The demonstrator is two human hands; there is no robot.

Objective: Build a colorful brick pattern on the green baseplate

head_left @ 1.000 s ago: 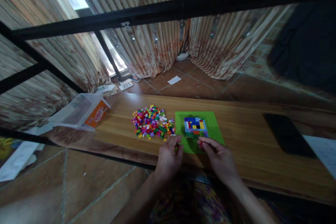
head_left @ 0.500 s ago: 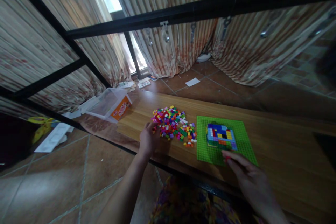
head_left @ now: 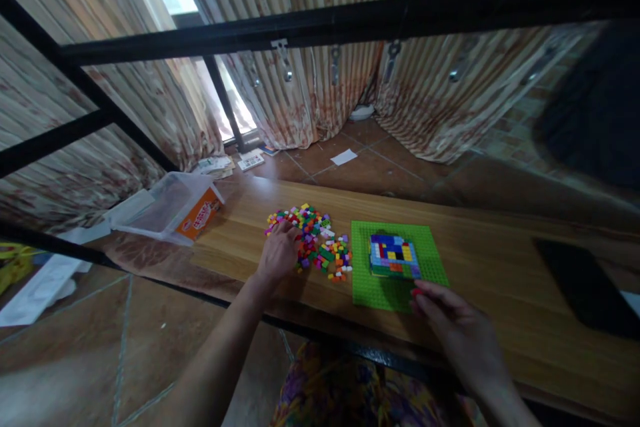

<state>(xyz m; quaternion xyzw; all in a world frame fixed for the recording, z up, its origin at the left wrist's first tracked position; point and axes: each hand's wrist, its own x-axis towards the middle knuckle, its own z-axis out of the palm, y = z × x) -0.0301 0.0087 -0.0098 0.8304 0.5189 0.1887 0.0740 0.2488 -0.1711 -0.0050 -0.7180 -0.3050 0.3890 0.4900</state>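
Observation:
A green baseplate (head_left: pixel 433 260) lies on the wooden table (head_left: pixel 490 267), with a small block of coloured bricks (head_left: pixel 393 257) built on it. To its left is a pile of loose coloured bricks (head_left: pixel 317 240). My left hand (head_left: pixel 278 255) rests on the near left part of that pile, fingers curled down into the bricks; what they hold is hidden. My right hand (head_left: pixel 460 333) is at the baseplate's near edge, fingertips pinched on a small red brick (head_left: pixel 416 292).
A clear plastic tub with an orange label (head_left: pixel 175 210) lies on its side at the table's left end. A black phone (head_left: pixel 585 287) lies at the right. A black metal frame (head_left: pixel 320 20) crosses overhead. Curtains and tiled floor lie beyond.
My left hand left the baseplate's edge and went left onto the loose brick pile. My right hand stayed at the baseplate's near edge with the red brick.

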